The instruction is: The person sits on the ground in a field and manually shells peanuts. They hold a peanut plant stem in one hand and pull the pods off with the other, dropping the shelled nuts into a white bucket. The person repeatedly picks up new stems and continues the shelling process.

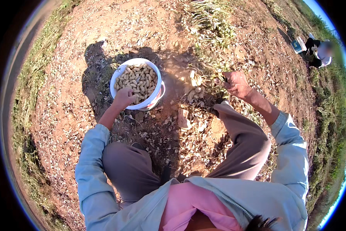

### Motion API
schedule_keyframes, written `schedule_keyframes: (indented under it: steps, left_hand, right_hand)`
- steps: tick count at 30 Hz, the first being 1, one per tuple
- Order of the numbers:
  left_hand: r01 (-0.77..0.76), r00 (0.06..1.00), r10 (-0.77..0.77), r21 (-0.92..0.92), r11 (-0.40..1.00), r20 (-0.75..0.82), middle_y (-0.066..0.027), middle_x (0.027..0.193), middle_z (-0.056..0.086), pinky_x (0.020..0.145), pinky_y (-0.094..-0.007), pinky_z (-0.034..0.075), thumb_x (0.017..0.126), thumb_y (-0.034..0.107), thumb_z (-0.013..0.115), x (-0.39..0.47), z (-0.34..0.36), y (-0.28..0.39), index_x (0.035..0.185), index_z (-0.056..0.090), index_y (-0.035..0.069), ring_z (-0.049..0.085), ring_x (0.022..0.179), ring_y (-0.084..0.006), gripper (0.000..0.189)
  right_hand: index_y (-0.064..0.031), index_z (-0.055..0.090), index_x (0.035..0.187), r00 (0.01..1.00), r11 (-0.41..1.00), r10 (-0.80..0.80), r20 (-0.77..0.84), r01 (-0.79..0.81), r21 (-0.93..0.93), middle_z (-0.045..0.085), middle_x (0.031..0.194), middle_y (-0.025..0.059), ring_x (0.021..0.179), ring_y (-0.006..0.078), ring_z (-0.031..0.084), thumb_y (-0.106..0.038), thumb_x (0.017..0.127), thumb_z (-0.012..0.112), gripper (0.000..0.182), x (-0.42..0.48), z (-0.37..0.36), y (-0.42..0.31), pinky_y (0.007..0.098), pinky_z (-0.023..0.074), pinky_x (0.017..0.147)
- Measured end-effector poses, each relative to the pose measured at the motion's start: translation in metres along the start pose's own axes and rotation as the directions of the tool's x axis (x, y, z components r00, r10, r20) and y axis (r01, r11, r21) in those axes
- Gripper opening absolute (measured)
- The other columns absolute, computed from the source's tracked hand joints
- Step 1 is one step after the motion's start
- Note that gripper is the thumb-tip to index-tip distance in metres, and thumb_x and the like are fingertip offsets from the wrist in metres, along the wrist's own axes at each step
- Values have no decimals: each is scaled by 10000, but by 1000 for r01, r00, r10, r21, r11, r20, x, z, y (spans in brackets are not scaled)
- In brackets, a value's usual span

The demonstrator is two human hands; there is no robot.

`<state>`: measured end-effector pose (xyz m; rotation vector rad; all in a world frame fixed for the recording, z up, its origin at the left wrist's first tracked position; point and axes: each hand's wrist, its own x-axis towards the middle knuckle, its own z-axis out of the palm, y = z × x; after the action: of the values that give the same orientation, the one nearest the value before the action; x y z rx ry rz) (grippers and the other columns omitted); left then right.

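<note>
A white plastic bucket [114,83] stands on the soil ahead and to the left, filled nearly to the rim with unshelled peanuts [138,79]. My left hand [125,97] reaches over the near rim, its curled fingers at the peanuts; whether it holds any I cannot tell. To the right of the bucket, my right hand [236,83] is closed around stems of a pulled peanut plant [215,70]. Pale pods [196,89] hang or lie in a cluster just left of that hand, above dry leaves.
Uprooted peanut plants [209,21] lie in a heap beyond my right hand. Dry leaves cover the reddish soil. My bent legs [242,144] flank the ground before me. Far to the right, another person [320,53] is low to the ground beside a bucket [298,45].
</note>
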<state>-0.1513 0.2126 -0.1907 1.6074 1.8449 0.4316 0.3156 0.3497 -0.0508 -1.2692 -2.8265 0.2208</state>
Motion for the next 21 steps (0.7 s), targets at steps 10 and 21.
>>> schedule_keyframes:
  steps: [10, 21]
  left_hand:
    - [-220, 854, 516, -944, 248, -64, -153, 1341, 457, 1006, -441, 422, 904, 283, 583, -148, 4, 179, 1410, 344, 83, 476, 1207, -287, 594]
    - [-350, 910, 166, -490, 799, -379, -121, 1204, 549, 927, -357, 472, 700, 121, 812, -191, 95, 195, 1268, 425, 9, 571, 1085, -234, 697]
  right_hand:
    - [-46, 397, 1049, 954, -463, -291, -74, -73, 883, 539, 1162, 80, 1105, 282, 561, -91, 848, 668, 341, -84, -15, -123, 405, 443, 1003]
    - [3, 663, 892, 996, 227, 69, 63, -77, 971, 659, 730, 93, 616, 115, 612, -368, 928, 595, 379, -43, 18, -113, 248, 477, 558]
